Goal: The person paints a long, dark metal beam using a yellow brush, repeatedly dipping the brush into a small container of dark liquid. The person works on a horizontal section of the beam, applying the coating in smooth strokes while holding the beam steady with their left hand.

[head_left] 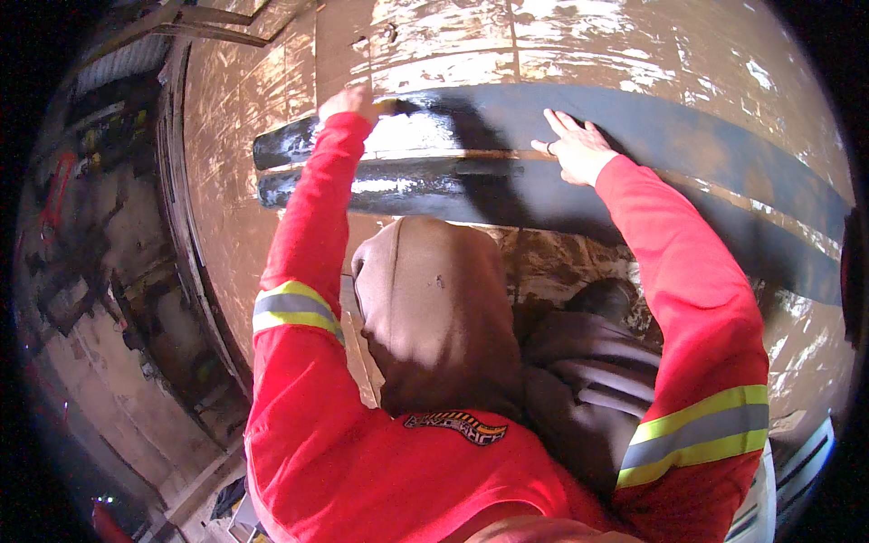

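Observation:
Two long dark boards lie side by side across the brown sheeted floor. The far board (670,127) and the near board (579,210) are matte dark grey to the right and glossy, wet-looking black towards their left ends. My left hand (356,101) is closed at the left part of the far board, on what looks like a paintbrush (389,106); only a yellowish part and dark tip show past my fingers. My right hand (579,149) rests with fingers spread on the far board's near edge, a ring on one finger, nothing held.
My bent knee (434,281) is close to the near board. The floor sheet (434,45) is stained and sunlit. At left, beyond a raised edge (186,217), lies a dark, cluttered lower area. Wooden bars (204,25) stand at the far left; a pale slatted object (806,471) at lower right.

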Demonstrator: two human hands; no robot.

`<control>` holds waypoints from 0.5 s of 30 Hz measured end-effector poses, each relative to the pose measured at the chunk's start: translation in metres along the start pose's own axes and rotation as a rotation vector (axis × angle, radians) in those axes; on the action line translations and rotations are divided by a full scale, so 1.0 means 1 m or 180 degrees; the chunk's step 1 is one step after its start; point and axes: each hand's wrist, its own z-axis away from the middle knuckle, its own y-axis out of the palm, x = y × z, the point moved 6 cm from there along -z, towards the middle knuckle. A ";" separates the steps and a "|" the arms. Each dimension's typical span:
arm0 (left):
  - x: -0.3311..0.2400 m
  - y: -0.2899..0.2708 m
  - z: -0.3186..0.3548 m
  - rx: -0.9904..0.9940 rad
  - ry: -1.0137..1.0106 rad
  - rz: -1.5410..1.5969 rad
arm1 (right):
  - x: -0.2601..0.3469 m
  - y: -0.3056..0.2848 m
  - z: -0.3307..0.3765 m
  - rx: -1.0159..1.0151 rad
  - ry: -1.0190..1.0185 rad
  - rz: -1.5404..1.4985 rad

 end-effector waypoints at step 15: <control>-0.037 -0.025 -0.010 0.0154 0.0401 -0.0479 | -0.004 -0.004 0.002 0.0133 0.0041 -0.0227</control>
